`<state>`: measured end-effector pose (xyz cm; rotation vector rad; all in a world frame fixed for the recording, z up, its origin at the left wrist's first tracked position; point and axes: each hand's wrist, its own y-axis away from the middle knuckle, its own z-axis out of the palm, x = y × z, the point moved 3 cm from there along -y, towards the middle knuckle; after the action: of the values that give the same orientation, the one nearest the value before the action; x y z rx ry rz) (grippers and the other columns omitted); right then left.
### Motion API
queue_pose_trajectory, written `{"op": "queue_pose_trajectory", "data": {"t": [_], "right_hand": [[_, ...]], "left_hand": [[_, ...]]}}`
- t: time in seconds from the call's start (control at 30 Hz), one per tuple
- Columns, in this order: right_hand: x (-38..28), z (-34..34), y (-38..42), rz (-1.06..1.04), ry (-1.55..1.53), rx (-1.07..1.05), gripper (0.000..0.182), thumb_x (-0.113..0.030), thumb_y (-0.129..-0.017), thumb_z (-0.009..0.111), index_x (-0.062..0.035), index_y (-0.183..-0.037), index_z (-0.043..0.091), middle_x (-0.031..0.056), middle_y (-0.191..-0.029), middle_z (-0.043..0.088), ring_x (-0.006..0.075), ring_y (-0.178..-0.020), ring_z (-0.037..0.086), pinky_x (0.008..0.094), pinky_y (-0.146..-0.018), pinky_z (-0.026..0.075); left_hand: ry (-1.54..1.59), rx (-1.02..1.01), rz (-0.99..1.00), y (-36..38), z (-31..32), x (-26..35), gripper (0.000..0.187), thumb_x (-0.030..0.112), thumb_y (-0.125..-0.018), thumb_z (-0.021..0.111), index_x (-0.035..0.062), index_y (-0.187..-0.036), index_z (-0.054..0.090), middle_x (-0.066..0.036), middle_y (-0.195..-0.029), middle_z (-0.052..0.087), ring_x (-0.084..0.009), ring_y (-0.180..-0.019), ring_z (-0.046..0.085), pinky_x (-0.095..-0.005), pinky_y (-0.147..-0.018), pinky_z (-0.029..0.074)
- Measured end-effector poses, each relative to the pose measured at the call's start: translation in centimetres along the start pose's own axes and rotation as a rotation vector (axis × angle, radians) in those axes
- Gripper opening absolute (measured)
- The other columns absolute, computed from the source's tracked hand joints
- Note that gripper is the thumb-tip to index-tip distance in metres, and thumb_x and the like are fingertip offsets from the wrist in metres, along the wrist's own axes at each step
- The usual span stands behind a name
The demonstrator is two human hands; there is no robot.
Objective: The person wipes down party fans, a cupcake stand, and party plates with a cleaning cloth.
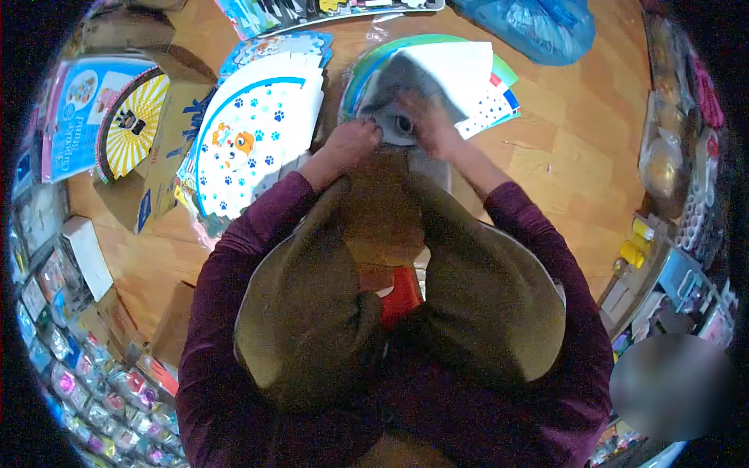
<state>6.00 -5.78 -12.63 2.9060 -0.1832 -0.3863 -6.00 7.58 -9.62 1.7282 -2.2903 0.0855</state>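
Between my knees and the far cards, both hands work close together over a fan-shaped stack of white cards with green and blue borders. My left hand has its fingers curled together at the stack's near left edge; what they grip is hidden. My right hand is closed beside a small dark ring-shaped thing, its fingers bent around the side of it, and I cannot tell what kind of thing that is. A grey shadow falls across the cards there. Left of my hands lies another fan-shaped stack, white with blue paw prints and puppies.
A cardboard box stands at left by a cupcake stand package and a yellow striped card. Behind are a tray of colourful pieces and a blue plastic bag. Packed goods line both sides; yellow spools stand right.
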Motion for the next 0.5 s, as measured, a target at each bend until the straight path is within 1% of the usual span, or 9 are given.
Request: {"op": "queue_pose_trajectory", "data": {"t": [0.13,0.2,0.27,0.33,0.37,0.4,0.43,0.47,0.5], "right_hand": [[7.9,-2.9,1.7,0.465,-0.015,0.126,0.056,-0.011,-0.076,0.046,-0.0103,-0.130,0.028,0.0099,-0.140,0.013,0.0291,-0.128,0.017,0.0466,-0.101,0.019],[13.0,-2.0,3.2,0.585,-0.029,0.357,0.050,-0.006,-0.075,0.044,-0.0093,-0.124,0.037,0.0153,-0.130,0.033,0.0323,-0.119,0.033,0.0432,-0.095,0.030],[15.8,-4.2,4.6,0.764,-0.322,0.077,0.039,-0.005,-0.072,0.046,-0.0060,-0.111,0.048,0.0210,-0.105,0.053,0.0354,-0.100,0.050,0.0410,-0.083,0.040],[19.0,-3.5,6.2,0.688,-0.306,0.391,0.029,-0.007,-0.069,0.050,-0.0020,-0.097,0.054,0.0231,-0.083,0.057,0.0370,-0.080,0.056,0.0415,-0.071,0.044],[17.5,-5.9,6.9,0.903,-0.262,0.499,0.029,-0.007,-0.067,0.053,0.0014,-0.095,0.054,0.0246,-0.089,0.056,0.0372,-0.080,0.055,0.0390,-0.071,0.044],[18.1,-5.7,8.5,0.631,-0.351,0.701,0.030,-0.006,-0.071,0.052,0.0009,-0.100,0.054,0.0177,-0.093,0.059,0.0308,-0.079,0.056,0.0344,-0.069,0.045],[18.8,-5.2,9.7,0.972,-1.217,1.014,0.035,-0.001,-0.073,0.047,0.0016,-0.107,0.054,0.0078,-0.091,0.060,0.0168,-0.081,0.055,0.0298,-0.067,0.046],[17.0,-7.8,10.6,1.034,-1.068,1.002,0.033,-0.001,-0.076,0.046,0.0020,-0.108,0.053,0.0094,-0.098,0.057,0.0186,-0.084,0.055,0.0296,-0.072,0.046],[19.1,-5.7,12.2,0.870,-1.451,1.139,0.032,-0.004,-0.080,0.046,0.0018,-0.111,0.050,0.0108,-0.103,0.055,0.0197,-0.087,0.054,0.0315,-0.075,0.046]], "left_hand": [[0.048,0.058,-0.042,-0.4,-1.9,0.4,0.010,0.011,-0.071,0.051,0.0054,-0.079,0.053,-0.007,-0.076,0.053,-0.0235,-0.074,0.056,-0.0338,-0.061,0.050],[0.064,0.071,-0.038,-0.1,-1.8,0.1,0.012,0.010,-0.071,0.052,0.0070,-0.082,0.054,-0.007,-0.083,0.055,-0.0232,-0.077,0.057,-0.0336,-0.062,0.050],[0.170,0.216,-0.039,0.0,-3.1,0.1,0.015,0.008,-0.070,0.053,0.0078,-0.085,0.055,-0.008,-0.084,0.057,-0.0238,-0.076,0.058,-0.0345,-0.061,0.049],[0.266,0.359,-0.076,0.3,-5.0,-0.6,0.018,0.007,-0.069,0.054,0.0086,-0.087,0.057,-0.009,-0.086,0.058,-0.0243,-0.076,0.059,-0.0354,-0.060,0.049],[0.318,0.446,-0.133,0.4,-6.5,-1.0,0.022,0.005,-0.072,0.053,0.0098,-0.093,0.057,-0.008,-0.086,0.060,-0.0225,-0.077,0.060,-0.0329,-0.061,0.049],[0.367,0.533,-0.197,0.9,-8.3,-1.5,0.025,0.004,-0.075,0.052,0.0111,-0.099,0.058,-0.007,-0.087,0.062,-0.0207,-0.078,0.060,-0.0304,-0.062,0.049],[0.554,0.608,-0.312,1.7,-11.4,-1.9,0.024,0.002,-0.075,0.053,0.0088,-0.097,0.059,-0.008,-0.080,0.062,-0.0178,-0.073,0.060,-0.0290,-0.059,0.048],[0.740,0.683,-0.421,2.8,-13.8,-2.2,0.022,0.000,-0.076,0.054,0.0064,-0.096,0.060,-0.008,-0.074,0.062,-0.0150,-0.068,0.060,-0.0276,-0.057,0.047],[0.785,0.773,-0.515,4.3,-13.9,-3.6,0.023,0.001,-0.074,0.054,0.0050,-0.097,0.059,-0.011,-0.072,0.061,-0.0197,-0.062,0.061,-0.0274,-0.057,0.047]]}}
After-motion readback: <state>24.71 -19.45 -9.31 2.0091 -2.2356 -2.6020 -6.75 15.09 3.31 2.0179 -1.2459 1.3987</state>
